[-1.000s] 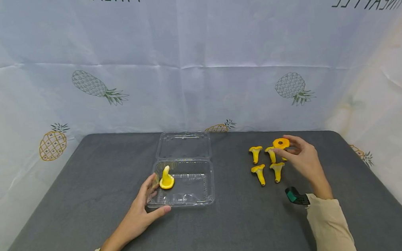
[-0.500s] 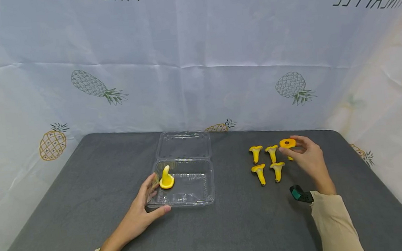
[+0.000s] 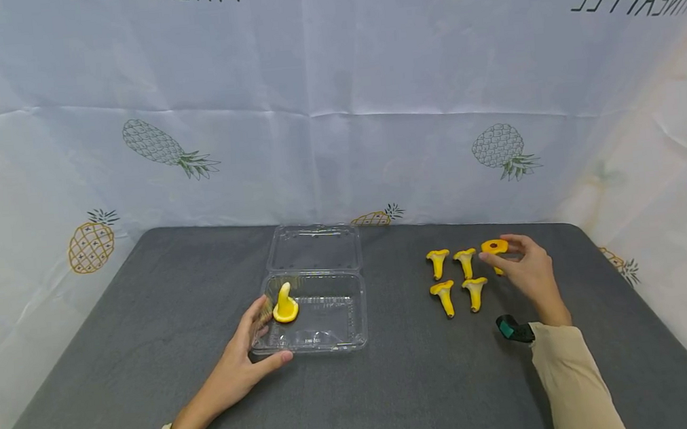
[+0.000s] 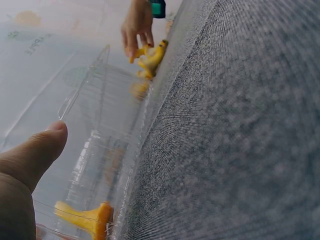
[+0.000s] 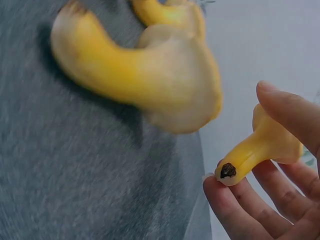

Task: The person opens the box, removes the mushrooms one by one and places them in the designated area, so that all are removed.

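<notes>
A yellow chanterelle mushroom [image 3: 494, 247], its cap up, is pinched in my right hand [image 3: 529, 273] at the right of the table. The right wrist view has the thumb on the cap of this mushroom [image 5: 255, 152], with fingers under its dark-ended stem. Several more chanterelles [image 3: 475, 293] lie just left of that hand. My left hand [image 3: 236, 363] rests at the near left corner of a clear plastic clamshell box [image 3: 358, 322], thumb straight along the front, fingers against the left wall. Inside, one chanterelle [image 3: 285, 307] stands cap down at the left.
The box's clear lid [image 3: 314, 248] lies folded back behind it. A dark grey table [image 3: 396, 400] carries everything, with a pineapple-print cloth [image 3: 314, 162] hanging behind its far edge. Each wrist wears a black camera mount.
My right hand has shifted right with its chanterelle, away from the others, then dipped slightly. The left hand and the box have stayed in place.
</notes>
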{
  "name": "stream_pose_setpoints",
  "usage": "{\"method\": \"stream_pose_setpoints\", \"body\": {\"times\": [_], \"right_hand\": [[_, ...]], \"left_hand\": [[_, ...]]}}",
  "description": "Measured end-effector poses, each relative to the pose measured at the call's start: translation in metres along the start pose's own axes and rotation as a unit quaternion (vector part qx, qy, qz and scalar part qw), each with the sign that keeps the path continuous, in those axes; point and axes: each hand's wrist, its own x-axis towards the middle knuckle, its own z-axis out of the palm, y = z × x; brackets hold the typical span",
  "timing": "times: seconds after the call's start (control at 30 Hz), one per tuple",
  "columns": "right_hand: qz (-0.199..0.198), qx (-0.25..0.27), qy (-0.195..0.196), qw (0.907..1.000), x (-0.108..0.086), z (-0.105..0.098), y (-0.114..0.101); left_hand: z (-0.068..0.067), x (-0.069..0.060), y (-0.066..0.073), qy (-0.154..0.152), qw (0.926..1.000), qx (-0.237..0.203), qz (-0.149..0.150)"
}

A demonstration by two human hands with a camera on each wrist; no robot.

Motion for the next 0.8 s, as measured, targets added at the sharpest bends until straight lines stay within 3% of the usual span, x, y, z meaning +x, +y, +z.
{"method": "stream_pose_setpoints", "body": {"times": [0.3,0.8], "right_hand": [[-0.005,-0.02,0.013,0.9997,0.006,0.005,0.011],[0.003,-0.05,-0.004,0.9987,0.017,0.016,0.019]], "left_hand": [[0.0,0.0,0.0,0.0,1.0,0.0,-0.001],[0.001,-0.001,-0.002,0.001,1.0,-0.001,-0.001]]}}
